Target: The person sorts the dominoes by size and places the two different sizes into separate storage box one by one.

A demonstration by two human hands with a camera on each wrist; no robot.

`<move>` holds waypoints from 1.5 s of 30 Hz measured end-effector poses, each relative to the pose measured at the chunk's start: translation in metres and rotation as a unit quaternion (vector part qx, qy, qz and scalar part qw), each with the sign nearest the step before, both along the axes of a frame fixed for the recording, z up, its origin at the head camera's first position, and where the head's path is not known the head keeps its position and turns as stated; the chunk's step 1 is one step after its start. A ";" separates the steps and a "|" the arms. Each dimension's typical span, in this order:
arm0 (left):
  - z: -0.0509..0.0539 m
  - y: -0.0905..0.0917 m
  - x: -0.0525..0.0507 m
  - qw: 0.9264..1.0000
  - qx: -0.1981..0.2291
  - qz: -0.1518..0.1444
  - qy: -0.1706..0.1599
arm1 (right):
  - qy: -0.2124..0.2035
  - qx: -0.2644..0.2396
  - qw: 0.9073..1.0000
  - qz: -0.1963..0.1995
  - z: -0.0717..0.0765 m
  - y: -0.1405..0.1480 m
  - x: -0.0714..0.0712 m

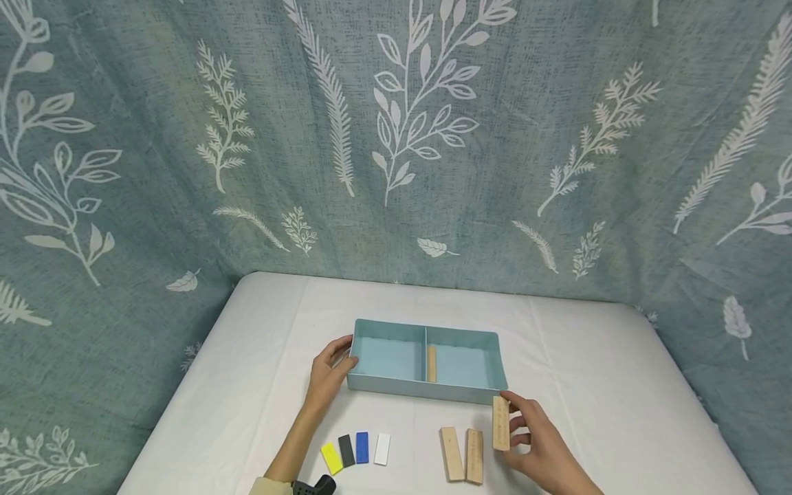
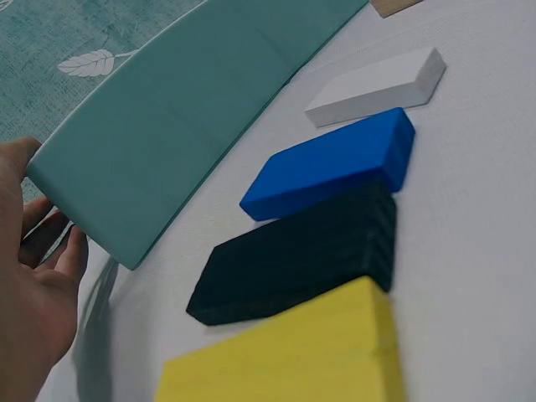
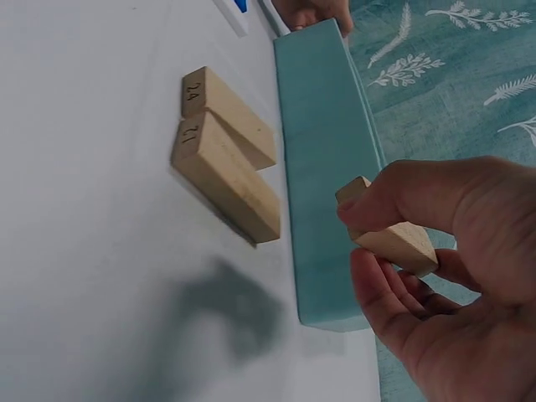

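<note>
A teal two-compartment box (image 1: 396, 386) lies on the white surface, with one wooden block (image 1: 431, 364) against the divider in its right compartment. My left hand (image 1: 330, 375) holds the box's left end, thumb at the rim and fingers along the side wall. Between thumb and fingers, my right hand (image 1: 537, 440) pinches another wooden block (image 3: 394, 241), raised just in front of the box's right front corner. Two more wooden blocks, one (image 1: 452, 454) beside the other (image 1: 474, 456), lie to the left of that hand; numbers are written on their ends in the right wrist view.
Left of the wooden blocks, in front of the box, lie a yellow block (image 2: 285, 352), a black block (image 2: 293, 255), a blue block (image 2: 331, 163) and a white block (image 2: 377, 86) in a row. A leaf-patterned teal cloth (image 1: 396, 227) hangs behind the white-covered table (image 1: 594, 371).
</note>
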State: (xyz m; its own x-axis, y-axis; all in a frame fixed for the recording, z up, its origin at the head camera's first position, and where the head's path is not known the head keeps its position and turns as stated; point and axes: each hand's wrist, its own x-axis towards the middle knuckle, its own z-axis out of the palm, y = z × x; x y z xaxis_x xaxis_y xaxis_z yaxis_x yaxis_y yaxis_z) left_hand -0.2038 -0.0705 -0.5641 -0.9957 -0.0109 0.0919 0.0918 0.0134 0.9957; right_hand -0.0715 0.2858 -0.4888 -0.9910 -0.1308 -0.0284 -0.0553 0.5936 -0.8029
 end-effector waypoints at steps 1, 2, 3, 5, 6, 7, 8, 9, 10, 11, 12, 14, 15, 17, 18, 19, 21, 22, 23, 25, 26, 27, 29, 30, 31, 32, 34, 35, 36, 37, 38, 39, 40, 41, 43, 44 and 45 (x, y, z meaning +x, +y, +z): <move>0.000 0.000 0.000 1.000 0.000 0.000 0.001 | 0.004 0.001 1.000 -0.002 0.002 -0.001 -0.002; 0.000 0.000 0.000 1.000 0.001 0.000 0.001 | 0.009 0.002 1.000 -0.005 0.003 -0.002 -0.004; 0.000 0.000 0.000 1.000 0.001 -0.001 0.002 | 0.014 0.002 1.000 -0.008 0.005 -0.003 -0.006; 0.000 0.000 -0.001 1.000 0.003 -0.001 0.003 | 0.023 0.003 1.000 -0.011 0.008 -0.005 -0.011; 0.001 0.000 -0.001 1.000 0.003 -0.001 0.004 | 0.026 0.003 1.000 -0.011 0.009 -0.006 -0.013; 0.001 0.000 -0.001 1.000 0.003 -0.002 0.005 | 0.029 0.002 1.000 -0.010 0.010 -0.006 -0.016; 0.001 0.000 0.000 1.000 0.003 -0.002 0.005 | 0.032 0.000 0.999 -0.008 0.011 -0.007 -0.018; 0.001 0.000 0.000 1.000 0.003 -0.003 0.004 | 0.034 -0.001 0.999 -0.008 0.012 -0.008 -0.021; 0.001 0.000 0.000 1.000 0.002 -0.002 0.004 | 0.038 -0.002 0.999 -0.005 0.012 -0.009 -0.023; 0.001 0.000 0.000 1.000 0.003 -0.002 0.003 | 0.042 -0.003 0.999 -0.001 0.013 -0.009 -0.026; 0.001 0.000 0.001 1.000 0.003 -0.003 0.003 | 0.047 -0.004 0.999 0.003 0.014 -0.010 -0.028; 0.002 0.000 0.001 1.000 0.004 -0.003 0.004 | 0.059 -0.006 0.998 0.012 0.015 -0.011 -0.033; 0.002 0.000 0.001 1.000 0.004 -0.004 0.003 | 0.066 -0.007 0.998 0.019 0.016 -0.012 -0.036; 0.003 0.000 0.001 1.000 0.003 -0.004 0.003 | 0.080 -0.008 0.996 0.033 0.019 -0.013 -0.043; 0.002 0.000 0.001 1.000 0.003 -0.004 0.003 | 0.085 -0.008 0.996 0.039 0.020 -0.014 -0.046; 0.002 0.000 0.001 1.000 0.003 -0.004 0.003 | 0.088 -0.007 0.995 0.044 0.022 -0.015 -0.050; 0.002 -0.001 0.001 1.000 0.001 -0.003 0.004 | 0.090 -0.003 0.995 0.052 0.024 -0.017 -0.058; 0.002 -0.001 0.001 1.000 0.001 -0.004 0.006 | 0.089 -0.001 0.995 0.053 0.025 -0.018 -0.062; 0.002 -0.001 0.001 1.000 0.002 -0.004 0.006 | 0.086 0.001 0.995 0.055 0.026 -0.020 -0.067; 0.002 -0.001 0.001 1.000 0.002 -0.004 0.006 | 0.081 0.006 0.995 0.058 0.027 -0.022 -0.075; 0.002 -0.001 0.001 1.000 0.002 -0.003 0.006 | 0.078 0.004 0.995 0.062 0.027 -0.023 -0.078; 0.002 -0.001 0.001 1.000 0.002 -0.003 0.004 | 0.075 0.004 0.995 0.066 0.027 -0.025 -0.082; 0.001 0.000 0.001 1.000 0.002 0.000 -0.001 | 0.067 -0.002 0.995 0.072 0.026 -0.027 -0.090; 0.002 0.000 0.001 1.000 0.000 0.001 -0.002 | 0.065 -0.006 0.995 0.075 0.026 -0.028 -0.093; 0.002 0.000 0.001 1.000 -0.001 0.003 -0.003 | 0.061 -0.011 0.995 0.075 0.024 -0.030 -0.097; 0.001 0.000 0.001 1.000 -0.002 0.003 -0.003 | 0.058 -0.015 0.995 0.077 0.023 -0.030 -0.101; 0.001 0.000 0.001 1.000 -0.004 0.006 -0.001 | 0.051 -0.018 0.996 0.074 0.021 -0.032 -0.108; 0.001 0.001 0.000 1.000 -0.006 0.006 0.002 | 0.047 -0.020 0.996 0.073 0.019 -0.033 -0.111; 0.001 0.001 0.000 1.000 -0.007 0.007 0.004 | 0.042 -0.021 0.996 0.072 0.018 -0.033 -0.114; 0.001 0.001 0.000 1.000 -0.005 0.008 0.004 | 0.036 -0.021 0.997 0.072 0.016 -0.034 -0.116; 0.001 0.001 0.000 1.000 -0.005 0.008 0.005 | 0.029 -0.021 0.997 0.074 0.015 -0.034 -0.119; 0.001 0.001 0.000 1.000 -0.005 0.007 0.007 | 0.022 -0.022 0.997 0.074 0.014 -0.035 -0.121; 0.001 0.001 0.000 1.000 -0.005 0.007 0.006 | 0.014 -0.025 0.997 0.078 0.013 -0.036 -0.122; 0.001 0.001 0.000 1.000 -0.003 0.006 0.004 | 0.008 -0.025 0.997 0.079 0.012 -0.036 -0.124; 0.001 0.001 0.000 1.000 0.000 0.004 -0.001 | -0.005 -0.026 0.996 0.083 0.011 -0.037 -0.126; 0.001 0.001 0.000 1.000 0.000 0.003 0.001 | -0.010 -0.028 0.996 0.085 0.010 -0.038 -0.127; 0.001 0.001 0.000 1.000 0.000 0.002 0.004 | -0.014 -0.028 0.996 0.086 0.009 -0.039 -0.128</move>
State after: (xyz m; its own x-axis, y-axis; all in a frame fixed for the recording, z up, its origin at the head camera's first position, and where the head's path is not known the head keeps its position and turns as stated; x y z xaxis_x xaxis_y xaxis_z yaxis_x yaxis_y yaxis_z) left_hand -0.2038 -0.0698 -0.5628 -0.9948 -0.0154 0.1005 0.1003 0.0134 0.9949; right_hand -0.1998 0.2471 -0.4795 -0.9530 -0.2998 -0.0447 -0.1282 0.5323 -0.8368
